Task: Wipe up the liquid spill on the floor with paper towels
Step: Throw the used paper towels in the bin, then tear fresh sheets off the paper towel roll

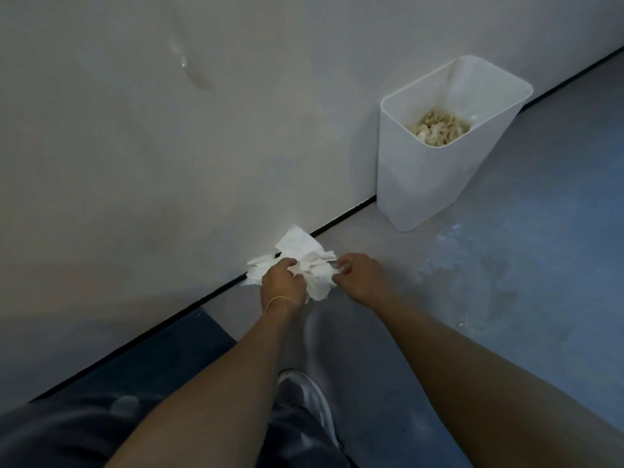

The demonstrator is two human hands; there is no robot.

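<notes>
A crumpled bunch of white paper towels (304, 258) is held in the air in front of me, near the foot of the wall. My left hand (282, 282) grips its left side and my right hand (358, 273) pinches its right edge. The liquid spill (472, 275) is a pale wet patch on the grey-blue floor, to the right of my right hand and just in front of the bin. Neither hand touches the spill.
A white plastic bin (422, 184) stands against the wall at the right, with crumpled yellowish paper inside. The grey wall (169, 163) fills the left and top. My dark trouser leg and white shoe (309, 400) are below my arms.
</notes>
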